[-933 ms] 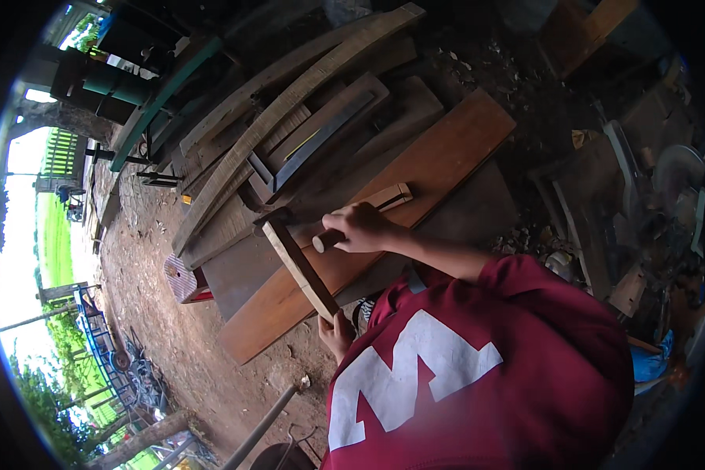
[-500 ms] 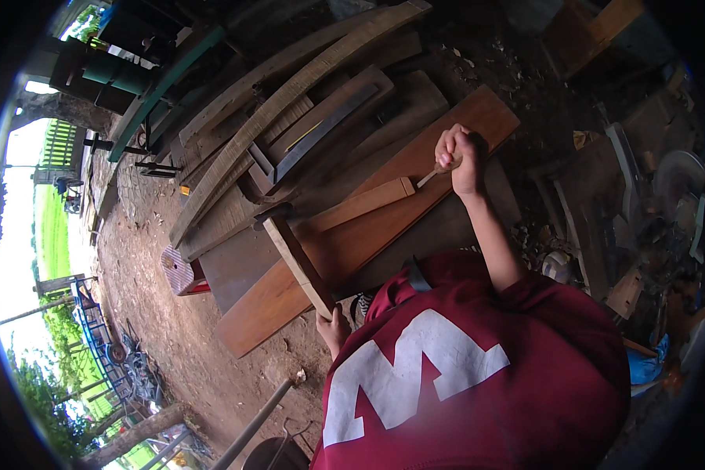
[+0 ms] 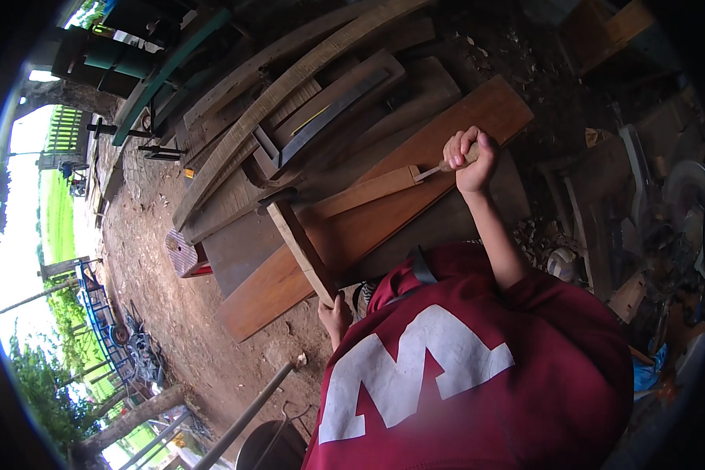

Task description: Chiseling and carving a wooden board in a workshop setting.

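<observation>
My right hand (image 3: 473, 162) is closed around the wooden handle of a chisel (image 3: 433, 171). The chisel's metal blade points left and meets the end of a narrow wooden piece (image 3: 368, 193). That piece lies along a wide reddish-brown plank (image 3: 439, 149). My left hand (image 3: 337, 316) grips the near end of a squared wooden stick (image 3: 301, 252). The stick slants away across the plank, its far end close to a dark shape I cannot make out.
Beyond the plank lie curved beams (image 3: 290, 102) and a metal square (image 3: 333, 117) on stacked boards. A red-sided box or stool (image 3: 186, 254) stands on the dirt ground at left. A pole (image 3: 251, 411) slants near the lower edge; scrap and wood shavings lie at right.
My right hand has turned, and the chisel lies at a flatter angle against the end of the wooden piece. The left hand keeps its hold on the stick. The whole view has shifted slightly.
</observation>
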The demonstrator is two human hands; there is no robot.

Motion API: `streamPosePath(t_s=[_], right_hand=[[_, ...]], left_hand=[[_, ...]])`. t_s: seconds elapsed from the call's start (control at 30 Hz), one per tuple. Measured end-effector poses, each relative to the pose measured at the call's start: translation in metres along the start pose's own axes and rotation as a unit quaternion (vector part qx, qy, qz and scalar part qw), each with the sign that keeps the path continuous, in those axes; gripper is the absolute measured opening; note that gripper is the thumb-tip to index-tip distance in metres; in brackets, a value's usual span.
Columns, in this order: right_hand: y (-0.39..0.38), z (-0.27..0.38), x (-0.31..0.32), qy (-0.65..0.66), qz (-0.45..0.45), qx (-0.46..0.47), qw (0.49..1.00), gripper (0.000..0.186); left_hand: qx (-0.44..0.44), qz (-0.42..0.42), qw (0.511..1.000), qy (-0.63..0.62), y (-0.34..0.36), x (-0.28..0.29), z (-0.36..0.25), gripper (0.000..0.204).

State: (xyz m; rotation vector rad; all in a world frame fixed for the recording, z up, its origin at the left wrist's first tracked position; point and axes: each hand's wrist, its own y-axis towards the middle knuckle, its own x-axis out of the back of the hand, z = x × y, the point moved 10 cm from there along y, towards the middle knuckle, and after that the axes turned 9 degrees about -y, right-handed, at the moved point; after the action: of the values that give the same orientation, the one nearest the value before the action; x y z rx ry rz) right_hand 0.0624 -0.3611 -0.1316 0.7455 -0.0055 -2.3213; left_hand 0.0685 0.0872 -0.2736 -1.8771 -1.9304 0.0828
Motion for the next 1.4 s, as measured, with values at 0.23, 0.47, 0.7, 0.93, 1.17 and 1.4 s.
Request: streamPosePath(t_s=[0.23,0.47,0.7,0.93,1.17,1.4], right_hand=[[-0.006,0.000,-0.008,-0.062,-0.003,0.000,0.998,0.035],[-0.012,0.006,-0.046,-0.242,0.044,0.059,0.967,0.033],[0.002,-0.006,-0.053,-0.211,0.044,-0.007,0.976,0.036],[0.003,-0.002,-0.051,-0.183,0.053,0.001,0.982,0.034],[0.007,-0.008,-0.037,-0.157,0.034,-0.033,0.986,0.029],[0.009,-0.015,-0.044,-0.195,0.044,-0.020,0.980,0.028]], left_hand=[[0.020,-0.007,0.999,0.035,0.001,0.001,0.009,0.020],[0.028,-0.027,0.998,0.058,-0.002,0.003,0.004,0.022],[0.138,0.040,0.968,0.207,0.005,-0.007,0.020,0.029],[0.131,0.037,0.978,0.159,0.010,0.003,0.038,0.025],[0.068,0.051,0.991,0.100,0.005,-0.008,0.009,0.026],[0.043,-0.005,0.989,-0.142,-0.024,-0.012,-0.052,0.032]])
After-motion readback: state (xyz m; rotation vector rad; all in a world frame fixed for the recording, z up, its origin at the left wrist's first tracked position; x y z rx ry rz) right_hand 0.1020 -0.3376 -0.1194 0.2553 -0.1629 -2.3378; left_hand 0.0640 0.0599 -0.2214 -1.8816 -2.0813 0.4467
